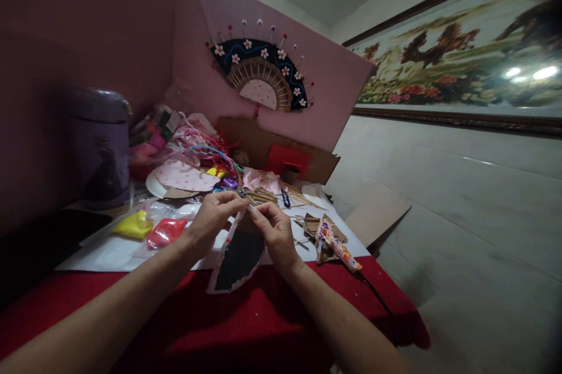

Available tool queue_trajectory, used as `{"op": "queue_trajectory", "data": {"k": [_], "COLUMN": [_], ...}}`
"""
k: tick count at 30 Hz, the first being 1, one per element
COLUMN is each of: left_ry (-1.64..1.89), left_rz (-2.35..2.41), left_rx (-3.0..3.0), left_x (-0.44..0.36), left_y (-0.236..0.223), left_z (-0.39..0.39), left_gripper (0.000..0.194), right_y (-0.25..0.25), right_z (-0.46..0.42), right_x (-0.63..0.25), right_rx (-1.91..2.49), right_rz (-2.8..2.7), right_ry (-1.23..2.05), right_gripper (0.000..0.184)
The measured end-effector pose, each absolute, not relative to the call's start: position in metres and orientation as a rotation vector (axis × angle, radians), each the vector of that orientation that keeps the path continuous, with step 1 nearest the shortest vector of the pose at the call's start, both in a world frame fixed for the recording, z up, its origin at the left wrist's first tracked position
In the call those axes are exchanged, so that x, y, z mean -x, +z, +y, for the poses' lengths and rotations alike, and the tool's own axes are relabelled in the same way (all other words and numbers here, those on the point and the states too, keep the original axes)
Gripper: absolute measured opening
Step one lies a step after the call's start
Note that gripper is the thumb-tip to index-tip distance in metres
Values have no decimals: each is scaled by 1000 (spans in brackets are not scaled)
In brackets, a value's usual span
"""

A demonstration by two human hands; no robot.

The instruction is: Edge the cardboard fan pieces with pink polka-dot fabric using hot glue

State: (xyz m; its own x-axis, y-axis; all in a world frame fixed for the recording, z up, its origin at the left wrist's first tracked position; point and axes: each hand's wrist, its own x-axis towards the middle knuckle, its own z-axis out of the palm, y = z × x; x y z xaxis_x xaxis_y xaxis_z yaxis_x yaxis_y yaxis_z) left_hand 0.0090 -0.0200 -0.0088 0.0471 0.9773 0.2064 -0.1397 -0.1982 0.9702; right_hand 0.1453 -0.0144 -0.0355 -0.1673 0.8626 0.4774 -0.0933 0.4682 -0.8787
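Both hands hold a fan-shaped piece point(241, 257), dark on its face with a pale pink dotted edging folded round its rim. It hangs tilted over the table's front edge. My left hand point(215, 216) pinches the upper corner, thumb and fingers together. Close beside it, my right hand point(274, 230) grips the same end, its thumb pressed on the pale edging. The fingers partly cover that corner. Just behind the hands lie scissors point(239, 191) and thin sticks, partly hidden.
Bags of yellow clay point(134, 225) and red clay point(165, 233) lie at left, near pink dotted fabric point(187, 176). A floral glue gun point(338, 244) rests on cardboard scraps at right, its cord trailing forward. A decorated fan point(263, 69) hangs on the pink board behind.
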Motion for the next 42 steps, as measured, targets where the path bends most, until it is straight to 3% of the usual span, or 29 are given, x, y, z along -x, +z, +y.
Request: {"op": "queue_trajectory", "data": {"k": [11, 18, 42], "left_ry": [1316, 1318, 1328], "left_rz": [960, 919, 881], "left_rx": [-1285, -1258, -1226], "left_x": [-7, -9, -9], "left_y": [-10, -7, -13], "left_z": [-21, -22, -20], "left_gripper": [12, 21, 15], "right_y": [-36, -34, -37], "right_z": [-14, -14, -11], "right_x": [-145, -146, -148], "right_rx": [783, 767, 781], "right_rz": [-1466, -1454, -1425], "right_ry": [920, 924, 933], "right_gripper": [23, 22, 22]}}
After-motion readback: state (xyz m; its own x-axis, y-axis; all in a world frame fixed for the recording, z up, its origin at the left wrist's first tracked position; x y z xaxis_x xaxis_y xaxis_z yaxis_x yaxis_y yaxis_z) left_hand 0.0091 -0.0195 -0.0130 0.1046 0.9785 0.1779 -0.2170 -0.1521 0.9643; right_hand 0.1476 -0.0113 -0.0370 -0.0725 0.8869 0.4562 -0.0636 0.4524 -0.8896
